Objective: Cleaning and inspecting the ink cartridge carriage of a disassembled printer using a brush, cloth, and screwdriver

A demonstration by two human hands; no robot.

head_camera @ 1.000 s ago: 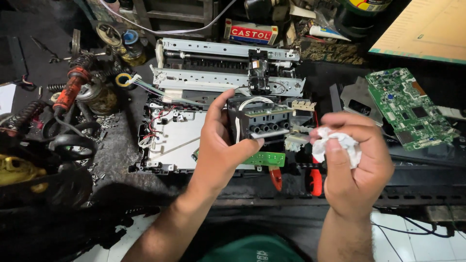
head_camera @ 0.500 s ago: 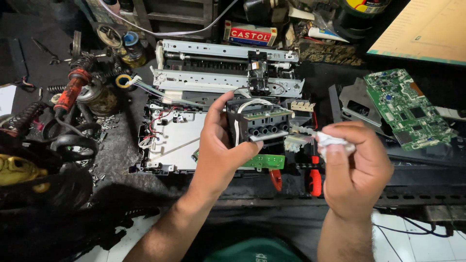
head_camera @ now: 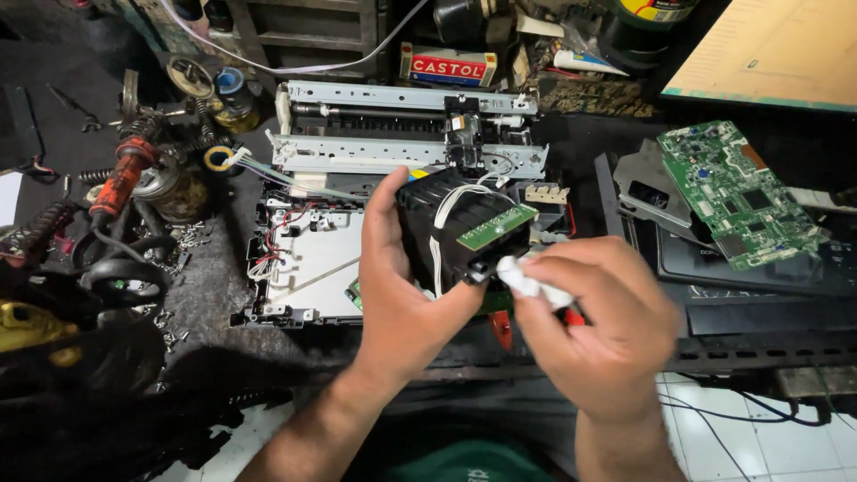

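My left hand [head_camera: 406, 303] grips a black printer carriage block [head_camera: 451, 228], tilted up above the workbench, with a small green circuit strip [head_camera: 497, 227] and white tubes on its face. My right hand [head_camera: 594, 326] pinches a wad of white tissue [head_camera: 527, 278] and presses it against the lower right corner of the block. Below and behind both hands lies an opened printer chassis [head_camera: 308, 259] with a white plate and red and white wires.
A metal printer rail frame [head_camera: 402, 125] lies behind the chassis. A green circuit board [head_camera: 741, 192] rests on black panels at the right. Springs, screws and a red-handled tool [head_camera: 120, 178] crowd the left. A red and white box [head_camera: 448, 64] stands at the back. White tiled floor shows below.
My left hand has lifted and turned the carriage block so its green strip faces up. My right hand moved left and brought the tissue onto the block's corner.
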